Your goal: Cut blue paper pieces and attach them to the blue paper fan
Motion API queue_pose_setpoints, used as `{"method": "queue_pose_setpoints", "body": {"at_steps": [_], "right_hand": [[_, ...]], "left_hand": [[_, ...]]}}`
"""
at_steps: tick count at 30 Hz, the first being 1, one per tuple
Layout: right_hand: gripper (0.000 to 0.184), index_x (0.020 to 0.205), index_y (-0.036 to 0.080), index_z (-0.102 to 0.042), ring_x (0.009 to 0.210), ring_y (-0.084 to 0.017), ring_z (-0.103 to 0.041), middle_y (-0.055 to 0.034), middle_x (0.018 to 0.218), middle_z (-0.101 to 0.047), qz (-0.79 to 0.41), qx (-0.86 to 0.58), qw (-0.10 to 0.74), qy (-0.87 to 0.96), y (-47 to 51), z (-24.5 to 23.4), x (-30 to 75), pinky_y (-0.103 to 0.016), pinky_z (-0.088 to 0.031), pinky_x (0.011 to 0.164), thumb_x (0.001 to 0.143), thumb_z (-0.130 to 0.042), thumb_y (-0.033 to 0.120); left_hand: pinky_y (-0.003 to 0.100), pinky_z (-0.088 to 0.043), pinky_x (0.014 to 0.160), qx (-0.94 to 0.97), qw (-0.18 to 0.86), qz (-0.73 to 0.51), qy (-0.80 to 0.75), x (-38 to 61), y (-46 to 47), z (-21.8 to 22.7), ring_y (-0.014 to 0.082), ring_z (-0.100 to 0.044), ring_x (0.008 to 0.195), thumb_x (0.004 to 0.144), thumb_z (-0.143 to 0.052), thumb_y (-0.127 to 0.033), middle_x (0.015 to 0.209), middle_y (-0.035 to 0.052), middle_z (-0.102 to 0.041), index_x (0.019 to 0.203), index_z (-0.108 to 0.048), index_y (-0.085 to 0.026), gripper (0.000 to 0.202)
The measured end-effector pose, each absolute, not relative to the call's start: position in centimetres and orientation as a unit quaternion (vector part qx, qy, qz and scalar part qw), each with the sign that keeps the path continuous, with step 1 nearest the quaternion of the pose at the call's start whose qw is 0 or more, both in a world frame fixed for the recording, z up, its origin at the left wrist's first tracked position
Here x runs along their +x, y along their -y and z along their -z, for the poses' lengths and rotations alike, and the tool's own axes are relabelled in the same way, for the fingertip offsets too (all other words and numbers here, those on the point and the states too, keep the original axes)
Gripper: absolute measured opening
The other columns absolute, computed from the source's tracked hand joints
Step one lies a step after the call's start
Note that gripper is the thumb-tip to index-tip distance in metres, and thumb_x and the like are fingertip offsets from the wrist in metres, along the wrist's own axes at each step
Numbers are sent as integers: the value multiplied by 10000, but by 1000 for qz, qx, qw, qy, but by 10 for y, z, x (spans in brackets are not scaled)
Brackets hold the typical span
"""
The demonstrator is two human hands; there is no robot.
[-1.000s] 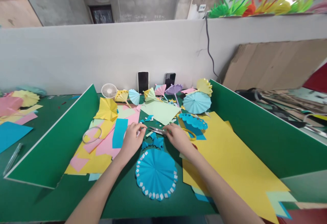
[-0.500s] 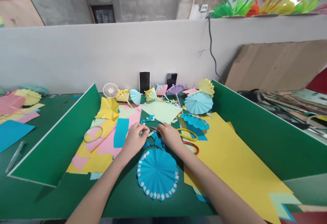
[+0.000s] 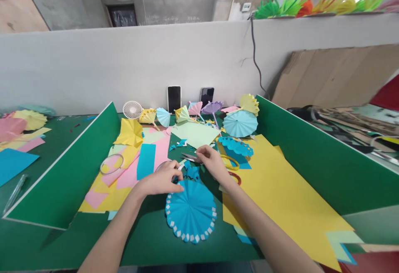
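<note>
A scalloped, pleated blue paper disc [image 3: 191, 210] lies in front of me, with small white squares along its left, lower and right rim. My left hand [image 3: 162, 178] is over its upper left edge, thumb and curled fingers apart; a small white strip [image 3: 181, 166] shows by its fingertips. My right hand [image 3: 212, 161] has thumb and finger pinched together above the scissors' blades [image 3: 189, 157]; what the pinch holds, if anything, is too small to make out. Yellow [image 3: 230, 163] and red [image 3: 236, 177] handle loops show beyond that hand. Blue cut paper [image 3: 192, 172] lies between the hands.
Small paper umbrellas [image 3: 212, 107], a white fan [image 3: 132, 109] and two phones [image 3: 174, 98] line the back. Yellow sheets [image 3: 274, 194] cover the right. A ring [image 3: 111, 164] lies on coloured paper at left. Green dividers [image 3: 67, 169] flank the space.
My left hand has moved down toward the disc, its thumb and fingers parting. My right hand has shifted slightly up and right, leaving more of the scissors' blades visible.
</note>
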State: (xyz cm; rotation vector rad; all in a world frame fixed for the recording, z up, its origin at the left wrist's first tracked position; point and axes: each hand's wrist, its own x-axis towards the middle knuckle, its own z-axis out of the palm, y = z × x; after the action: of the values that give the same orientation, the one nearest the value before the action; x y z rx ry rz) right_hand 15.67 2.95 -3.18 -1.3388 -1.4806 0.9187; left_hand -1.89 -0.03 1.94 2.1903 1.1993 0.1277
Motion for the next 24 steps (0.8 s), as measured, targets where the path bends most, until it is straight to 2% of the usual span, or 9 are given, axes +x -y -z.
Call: {"method": "queue_pose_setpoints", "body": {"at_steps": [4,8,17,24], "right_hand": [[200,663,179,-478,596,-110,-506,22,617,-522,-517,-467,502,513,-23,24,155,-247,-413,593,598,-560,350],[186,663,180,-486,556,-86,-486,37,594,-527,-562,-436,517,476,-18,19,154,-224,-391,564,587,-579,322],[97,652,182,-492,540,-80,-456,60,536,-475,-554,-422,528,487,-16,18,153,-215,-367,556,594,-530,249],[139,679,181,-516,569,-100,-484,34,592,-519,-489,-463,526,520,-13,11,154,-235,-391,569,603,-527,296]], "left_hand": [[234,-366,669,821,329,-83,-460,-15,-2,-15,135,-440,744,627,-536,-199,776,3,-429,653,-557,-178,40],[239,-364,638,795,329,-146,-487,-15,-6,-7,129,-448,706,645,-515,-224,769,3,-445,663,-542,-169,63],[249,-372,652,793,307,-166,-499,-14,-10,0,134,-468,715,656,-510,-244,775,8,-464,650,-528,-167,79],[252,-374,632,779,269,-203,-529,-14,-14,4,144,-488,721,691,-488,-283,766,26,-481,668,-539,-164,131]]}}
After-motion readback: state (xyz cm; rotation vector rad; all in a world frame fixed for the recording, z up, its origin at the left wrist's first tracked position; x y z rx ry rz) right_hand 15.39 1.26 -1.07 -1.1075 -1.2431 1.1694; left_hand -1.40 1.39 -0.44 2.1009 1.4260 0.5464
